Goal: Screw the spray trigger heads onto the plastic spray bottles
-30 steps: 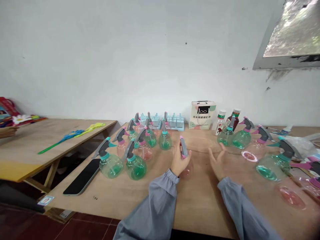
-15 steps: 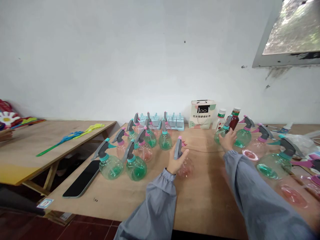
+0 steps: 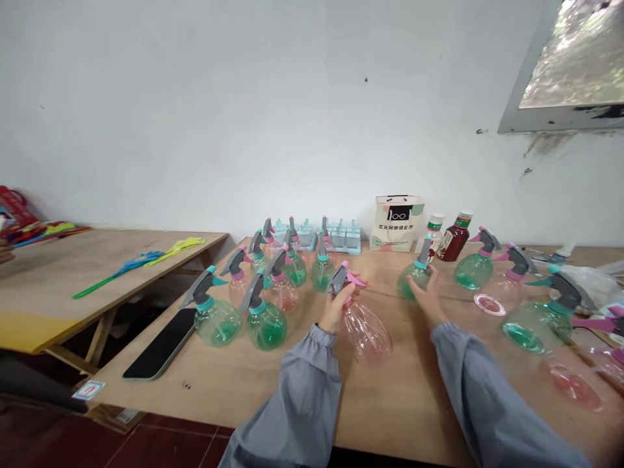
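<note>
My left hand [image 3: 336,304] clamps one see-through pink sprayer [image 3: 366,333]; my right hand [image 3: 429,294] grips one round green sprayer [image 3: 407,281].

Both arms [image 3: 480,383] were stuck out front in baggy grey-blue fabric sleeves [image 3: 308,385] with scrunched cuffs [image 3: 324,337], the bare left hand [image 3: 334,312] curled into a grip, thumb angled across, the bare right hand [image 3: 429,296] kinda cupped, thumb and fingers apart.

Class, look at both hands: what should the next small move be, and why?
Perhaps the left hand should tip its pink bottle upright: it holds the bottle near the neck, clearly tilted, while the right hand is busy with a green bottle.
</note>
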